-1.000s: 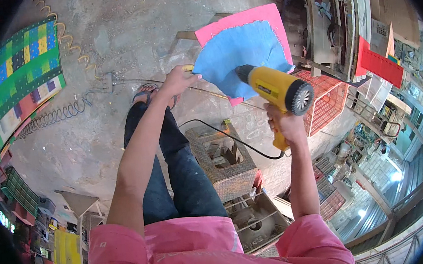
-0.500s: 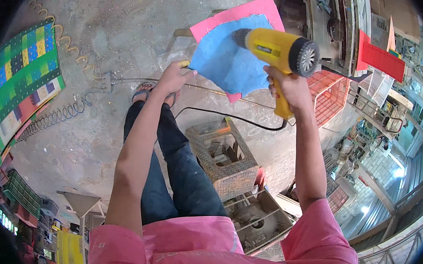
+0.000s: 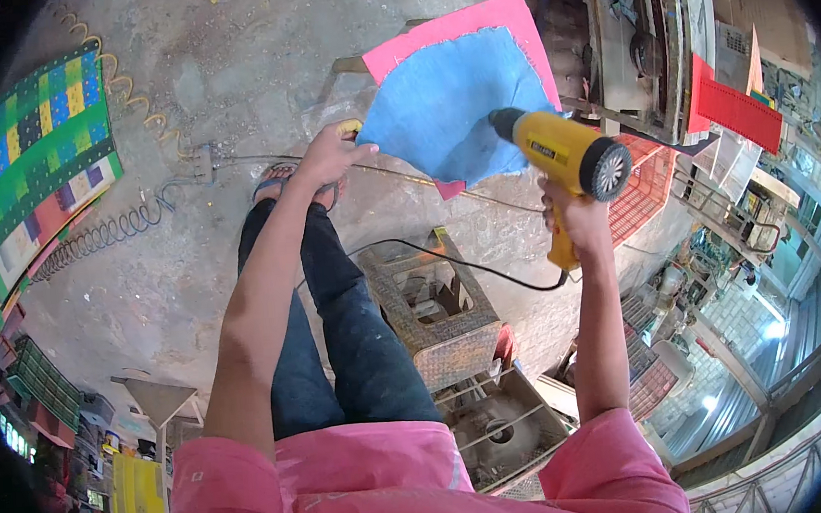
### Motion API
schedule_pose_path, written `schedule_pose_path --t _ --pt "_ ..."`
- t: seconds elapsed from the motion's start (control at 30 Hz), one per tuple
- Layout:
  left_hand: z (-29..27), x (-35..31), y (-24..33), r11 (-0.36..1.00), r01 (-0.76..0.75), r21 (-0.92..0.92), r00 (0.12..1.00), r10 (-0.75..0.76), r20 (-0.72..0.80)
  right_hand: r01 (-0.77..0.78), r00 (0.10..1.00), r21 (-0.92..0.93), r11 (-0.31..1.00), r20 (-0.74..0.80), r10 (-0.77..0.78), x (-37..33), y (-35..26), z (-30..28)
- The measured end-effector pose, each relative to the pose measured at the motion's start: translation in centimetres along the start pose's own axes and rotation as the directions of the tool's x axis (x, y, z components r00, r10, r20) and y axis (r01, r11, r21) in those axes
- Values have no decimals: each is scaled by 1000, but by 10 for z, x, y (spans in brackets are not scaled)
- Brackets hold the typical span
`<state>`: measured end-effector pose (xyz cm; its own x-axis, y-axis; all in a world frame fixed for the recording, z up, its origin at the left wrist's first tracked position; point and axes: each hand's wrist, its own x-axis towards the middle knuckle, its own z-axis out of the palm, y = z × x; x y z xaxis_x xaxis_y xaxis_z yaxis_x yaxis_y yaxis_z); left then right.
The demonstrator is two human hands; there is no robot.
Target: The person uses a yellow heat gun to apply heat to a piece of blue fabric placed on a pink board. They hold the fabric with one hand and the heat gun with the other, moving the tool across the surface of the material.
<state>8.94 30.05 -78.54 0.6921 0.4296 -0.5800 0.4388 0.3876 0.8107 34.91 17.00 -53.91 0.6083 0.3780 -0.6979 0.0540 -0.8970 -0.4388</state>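
Note:
My right hand [image 3: 578, 212] is wrapped round the grip of a yellow heat gun [image 3: 557, 153] with a dark nozzle and a black vented rear. Its nozzle points left, over the lower right part of a blue sheet [image 3: 446, 90] with frayed edges, which lies on a larger pink sheet [image 3: 498, 18]. At the left corner of the blue sheet, my left hand [image 3: 333, 155] pinches the edge between thumb and fingers. Whether the pink sheet is in that pinch too I cannot tell. From the heat gun's base a black cord [image 3: 499, 274] runs off to the left.
A metal step stool [image 3: 445, 326] stands right of my legs, above a box-like frame [image 3: 496, 423]. An orange-red plastic crate [image 3: 642, 190] sits to the right. Patterned sheets [image 3: 45, 141] and a coiled hose [image 3: 105, 232] lie at the left. Machinery [image 3: 645, 55] stands at the upper right.
The heat gun has moved down and slightly right, its nozzle going from the upper middle of the blue sheet to its lower right. The cord shifted with it. My left hand keeps its pinch.

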Motion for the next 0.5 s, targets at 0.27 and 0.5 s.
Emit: schedule_pose_path --t 0.27,0.5 --pt "8 11 -18 975 21 -219 994 -44 -102 103 992 8 995 69 -104 29 -48 27" --pt "6 4 -6 999 -7 -32 998 4 -66 435 894 -202 878 219 -392 23 -52 60"
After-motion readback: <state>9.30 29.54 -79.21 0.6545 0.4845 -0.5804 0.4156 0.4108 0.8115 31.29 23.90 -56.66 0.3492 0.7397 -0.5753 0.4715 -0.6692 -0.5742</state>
